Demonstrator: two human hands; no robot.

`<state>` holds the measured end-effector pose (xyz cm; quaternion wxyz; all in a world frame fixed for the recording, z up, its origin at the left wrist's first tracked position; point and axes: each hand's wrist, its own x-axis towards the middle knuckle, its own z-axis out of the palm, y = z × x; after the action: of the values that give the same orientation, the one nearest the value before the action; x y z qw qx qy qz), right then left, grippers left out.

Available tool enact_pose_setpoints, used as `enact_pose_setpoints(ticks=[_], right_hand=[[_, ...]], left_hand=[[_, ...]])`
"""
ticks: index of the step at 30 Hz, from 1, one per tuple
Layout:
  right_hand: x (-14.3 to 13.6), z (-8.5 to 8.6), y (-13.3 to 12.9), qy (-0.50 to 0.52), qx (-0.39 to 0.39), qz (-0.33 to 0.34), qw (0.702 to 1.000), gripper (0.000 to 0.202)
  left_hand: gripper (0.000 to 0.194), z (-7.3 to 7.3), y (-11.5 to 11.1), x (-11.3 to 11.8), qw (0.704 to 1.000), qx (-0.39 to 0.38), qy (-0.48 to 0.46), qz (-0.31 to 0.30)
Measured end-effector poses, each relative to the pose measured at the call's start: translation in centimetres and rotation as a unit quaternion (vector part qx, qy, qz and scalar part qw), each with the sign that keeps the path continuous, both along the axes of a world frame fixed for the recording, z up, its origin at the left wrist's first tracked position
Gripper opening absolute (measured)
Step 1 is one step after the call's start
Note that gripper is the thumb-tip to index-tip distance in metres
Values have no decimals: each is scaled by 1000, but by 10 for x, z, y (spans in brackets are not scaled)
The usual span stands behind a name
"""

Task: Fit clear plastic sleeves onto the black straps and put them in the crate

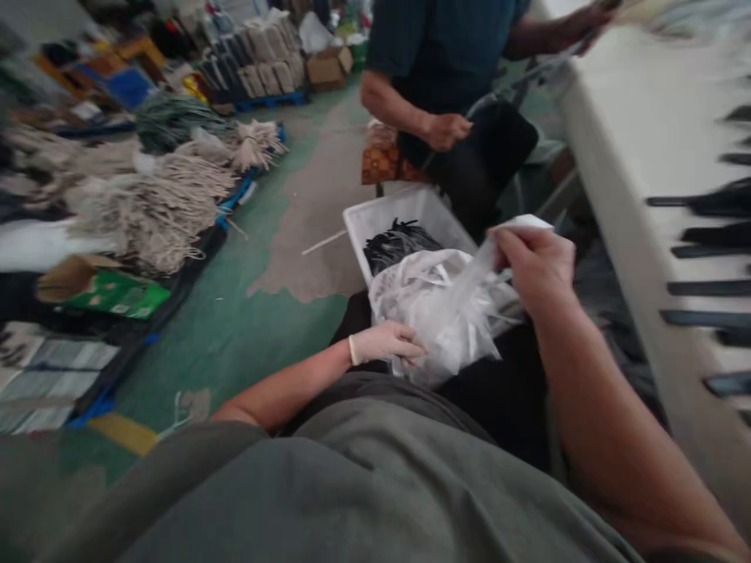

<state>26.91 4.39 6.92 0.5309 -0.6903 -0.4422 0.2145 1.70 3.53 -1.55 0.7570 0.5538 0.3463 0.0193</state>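
My left hand, in a thin pale glove, grips the lower edge of a clear plastic bag lying on my lap. My right hand, bare, pinches the bag's upper corner and pulls it up to the right. The bag holds white strips. Behind it stands a white plastic bin with a bundle of black strips inside.
Another person in a dark shirt sits ahead, one hand on black material. A white table with black strips laid in rows runs along the right. Piles of beige cord and boxes cover the green floor on the left.
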Motion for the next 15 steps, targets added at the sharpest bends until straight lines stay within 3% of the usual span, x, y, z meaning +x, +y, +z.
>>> enact_pose_setpoints(ticks=[3, 6, 11, 13, 15], right_hand=[[2, 1, 7, 58, 27, 28, 998, 16], [0, 0, 17, 72, 48, 46, 995, 18], [-2, 13, 7, 64, -34, 78, 994, 21], [2, 13, 10, 27, -31, 74, 996, 19], [9, 10, 17, 2, -30, 71, 997, 17]], left_hand=[[38, 2, 2, 8, 999, -34, 7, -12], [39, 9, 0, 18, 998, -19, 33, -47], [37, 20, -14, 29, 978, 125, 92, -136], [31, 16, -13, 30, 975, 160, 107, -113], [21, 14, -8, 30, 957, 261, 106, -66]])
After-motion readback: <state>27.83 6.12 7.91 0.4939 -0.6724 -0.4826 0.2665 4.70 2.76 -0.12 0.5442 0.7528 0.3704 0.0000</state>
